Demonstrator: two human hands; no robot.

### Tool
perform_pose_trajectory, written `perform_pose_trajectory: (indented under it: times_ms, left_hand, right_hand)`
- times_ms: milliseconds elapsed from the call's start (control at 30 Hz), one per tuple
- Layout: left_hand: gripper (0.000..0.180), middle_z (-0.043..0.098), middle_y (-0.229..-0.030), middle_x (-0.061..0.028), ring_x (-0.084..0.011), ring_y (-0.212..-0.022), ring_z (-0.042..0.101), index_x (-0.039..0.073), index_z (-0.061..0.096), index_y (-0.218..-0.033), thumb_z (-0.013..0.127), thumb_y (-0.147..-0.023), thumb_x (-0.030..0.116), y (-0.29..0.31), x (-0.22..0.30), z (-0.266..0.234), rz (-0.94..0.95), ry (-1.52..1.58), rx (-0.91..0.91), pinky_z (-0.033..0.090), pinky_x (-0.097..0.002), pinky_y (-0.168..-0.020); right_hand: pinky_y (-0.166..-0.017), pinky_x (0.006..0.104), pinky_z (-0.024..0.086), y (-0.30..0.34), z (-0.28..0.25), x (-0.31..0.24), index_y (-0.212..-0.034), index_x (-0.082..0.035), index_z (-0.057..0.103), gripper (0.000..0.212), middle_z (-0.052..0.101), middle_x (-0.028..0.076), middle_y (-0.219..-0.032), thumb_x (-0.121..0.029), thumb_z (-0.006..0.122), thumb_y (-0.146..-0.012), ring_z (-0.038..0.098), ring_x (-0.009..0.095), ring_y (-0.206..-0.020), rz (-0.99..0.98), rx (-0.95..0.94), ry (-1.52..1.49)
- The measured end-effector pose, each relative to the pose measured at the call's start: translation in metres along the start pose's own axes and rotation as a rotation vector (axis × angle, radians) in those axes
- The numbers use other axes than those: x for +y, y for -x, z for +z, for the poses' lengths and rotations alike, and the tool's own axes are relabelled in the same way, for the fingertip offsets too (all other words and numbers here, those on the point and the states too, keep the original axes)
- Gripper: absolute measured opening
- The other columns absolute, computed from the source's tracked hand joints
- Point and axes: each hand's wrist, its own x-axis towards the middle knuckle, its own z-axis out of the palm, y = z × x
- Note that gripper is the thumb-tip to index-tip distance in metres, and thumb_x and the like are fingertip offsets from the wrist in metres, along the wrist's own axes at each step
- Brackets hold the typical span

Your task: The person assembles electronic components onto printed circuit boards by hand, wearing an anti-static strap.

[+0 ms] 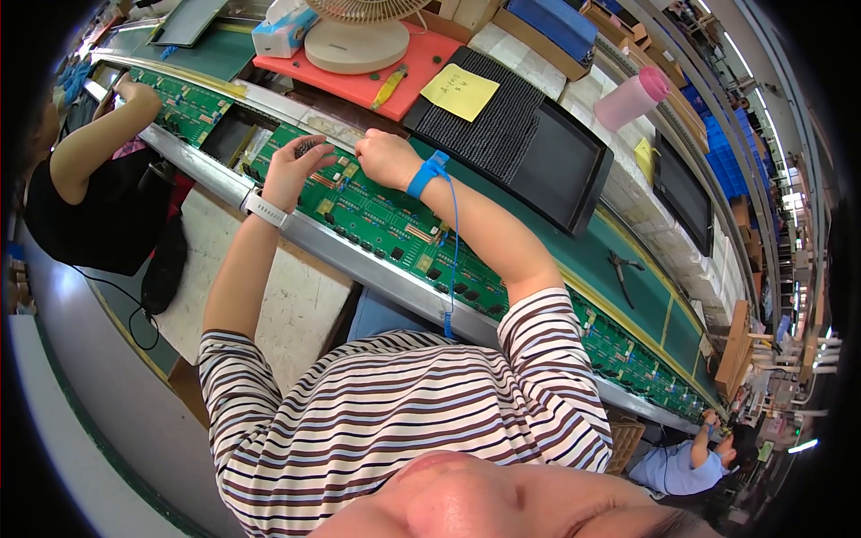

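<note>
My left hand (289,176), with a pale watch band on its wrist, is curled around a clump of small dark parts (308,146) above a green circuit board (377,215). What kind of parts they are is too small to tell. Close to its right, my right hand (387,160) hovers over the board's far edge, fingertips pinched together; anything between them is hidden. A blue wrist strap (425,177) with a coiled cord circles my right wrist. Many small components stand on the board, which lies in a metal-edged conveyor rail (314,235).
Beyond the board lie a black tray (574,170) with ribbed black sheeting, a yellow note (460,91), and a red board (296,65) bearing a fan (357,45) and a yellow-handled cutter (389,87). Pliers (622,278) rest at right. Co-workers work at both ends.
</note>
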Motion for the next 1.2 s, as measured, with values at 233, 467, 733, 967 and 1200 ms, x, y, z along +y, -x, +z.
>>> perform_pose_trajectory:
  times_ms: [233, 467, 733, 967, 1200]
  left_hand:
    - [0.030, 0.058, -0.100, -0.0122, -0.0150, -0.086, 0.058, -0.004, 0.048, -0.108, 0.052, -0.083, 0.012, 0.000, -0.001, 0.005, -0.035, -0.041, 0.013, 0.047, -0.0230, -0.075]
    - [0.030, 0.057, -0.098, -0.0092, -0.0149, -0.087, 0.058, -0.004, 0.049, -0.109, 0.053, -0.083, 0.011, -0.008, -0.001, 0.004, -0.045, 0.113, -0.007, 0.047, -0.0222, -0.074]
    - [0.034, 0.060, -0.093, -0.0100, -0.0167, -0.081, 0.060, -0.006, 0.049, -0.108, 0.056, -0.081, 0.014, -0.007, 0.001, -0.011, 0.029, -0.096, 0.123, 0.046, -0.0221, -0.071]
    - [0.027, 0.063, -0.079, -0.0074, -0.0109, -0.074, 0.061, -0.002, 0.057, -0.100, 0.058, -0.080, 0.016, -0.005, -0.003, -0.014, 0.090, -0.407, 0.145, 0.045, -0.0213, -0.063]
    - [0.025, 0.063, -0.083, -0.0099, -0.0167, -0.073, 0.062, 0.003, 0.057, -0.099, 0.056, -0.080, 0.019, 0.007, -0.009, -0.013, 0.235, -0.962, 0.173, 0.047, -0.0260, -0.066]
  right_hand:
    - [-0.066, 0.0363, 0.047, -0.005, -0.022, -0.025, -0.077, -0.001, 0.059, 0.021, 0.058, 0.015, -0.080, -0.020, 0.061, -0.068, 0.058, 0.029, -0.073, -0.085, 0.195, -0.474]
    - [-0.057, 0.0271, 0.046, -0.023, -0.001, -0.016, -0.086, 0.000, 0.057, 0.018, 0.058, 0.008, -0.074, -0.011, 0.060, -0.072, 0.056, 0.014, -0.064, 0.041, 0.206, -0.752]
    - [-0.059, 0.0270, 0.045, -0.048, 0.013, 0.018, -0.087, -0.002, 0.061, 0.017, 0.060, 0.005, -0.071, -0.009, 0.052, -0.074, 0.055, 0.013, -0.062, 0.260, -0.008, -0.841]
    - [-0.071, 0.0375, 0.046, -0.055, 0.012, 0.001, -0.077, -0.010, 0.067, 0.020, 0.062, 0.014, -0.081, -0.012, 0.052, -0.063, 0.059, 0.029, -0.079, 0.165, 0.019, -0.328]
    - [-0.068, 0.0398, 0.046, -0.053, 0.023, -0.007, -0.077, -0.009, 0.065, 0.019, 0.059, 0.016, -0.081, -0.013, 0.049, -0.067, 0.058, 0.031, -0.076, 0.057, 0.132, -0.180]
